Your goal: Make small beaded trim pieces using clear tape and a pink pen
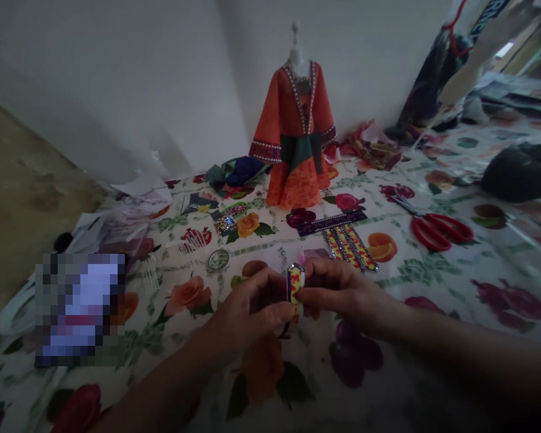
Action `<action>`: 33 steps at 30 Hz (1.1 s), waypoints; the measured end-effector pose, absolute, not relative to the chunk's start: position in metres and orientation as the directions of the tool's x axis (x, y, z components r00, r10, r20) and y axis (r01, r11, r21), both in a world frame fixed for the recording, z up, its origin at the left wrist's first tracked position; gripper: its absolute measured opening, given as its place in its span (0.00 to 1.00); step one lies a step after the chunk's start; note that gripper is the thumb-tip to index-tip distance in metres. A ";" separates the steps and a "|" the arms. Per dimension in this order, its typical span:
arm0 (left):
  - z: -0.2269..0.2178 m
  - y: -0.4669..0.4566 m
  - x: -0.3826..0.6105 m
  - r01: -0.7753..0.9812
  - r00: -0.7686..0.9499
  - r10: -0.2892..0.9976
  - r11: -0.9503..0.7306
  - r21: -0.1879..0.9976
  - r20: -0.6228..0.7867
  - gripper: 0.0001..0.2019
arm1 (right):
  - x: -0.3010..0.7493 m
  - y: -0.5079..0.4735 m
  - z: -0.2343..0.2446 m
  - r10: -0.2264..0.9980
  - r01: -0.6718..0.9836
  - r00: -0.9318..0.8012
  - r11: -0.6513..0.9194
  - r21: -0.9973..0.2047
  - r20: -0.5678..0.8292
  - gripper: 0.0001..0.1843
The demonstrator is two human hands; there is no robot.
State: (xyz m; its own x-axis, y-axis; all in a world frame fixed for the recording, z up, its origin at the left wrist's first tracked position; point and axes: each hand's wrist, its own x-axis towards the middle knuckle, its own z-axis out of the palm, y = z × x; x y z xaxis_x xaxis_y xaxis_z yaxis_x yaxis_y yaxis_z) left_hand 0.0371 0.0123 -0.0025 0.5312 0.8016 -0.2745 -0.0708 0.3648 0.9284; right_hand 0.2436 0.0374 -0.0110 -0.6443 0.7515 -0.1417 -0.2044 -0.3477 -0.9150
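Between my two hands is a small yellow and red patterned strip [296,282] with a dark border and a pointed, studded top end. My left hand [264,305] pinches its lower left side between thumb and fingers. From the other side, the thumb and fingers of my right hand [340,291] close on its right edge. Just beyond my right hand lie similar yellow and red strips [349,245] with rhinestone edging, beside a dark purple trim strip [331,224]. A miniature orange robe [293,132] with wide sleeves stands on a small white dress form behind them.
Red-handled scissors [439,231] lie to the right, near a black object [520,171]. Left of centre are a round silver piece [219,260], bead strings [151,273] and small glittery pieces [225,224]. Fabric scraps [372,144] lie by the wall. A pixelated screen-like area [83,307] shows at left.
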 end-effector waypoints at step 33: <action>0.015 0.011 0.029 0.267 0.476 0.795 0.277 0.923 -0.376 0.12 | 0.252 0.045 -0.010 0.747 0.032 -0.649 -0.166 -0.986 -0.147 0.10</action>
State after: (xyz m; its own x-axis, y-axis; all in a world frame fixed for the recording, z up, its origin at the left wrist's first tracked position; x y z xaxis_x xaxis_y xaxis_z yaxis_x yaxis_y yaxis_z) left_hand 0.0288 0.0108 0.0153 0.4757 0.7952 -0.3760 0.2668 0.2769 0.9231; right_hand 0.2524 0.0452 -0.0103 -0.6488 0.7467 -0.1467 0.0321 -0.1658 -0.9856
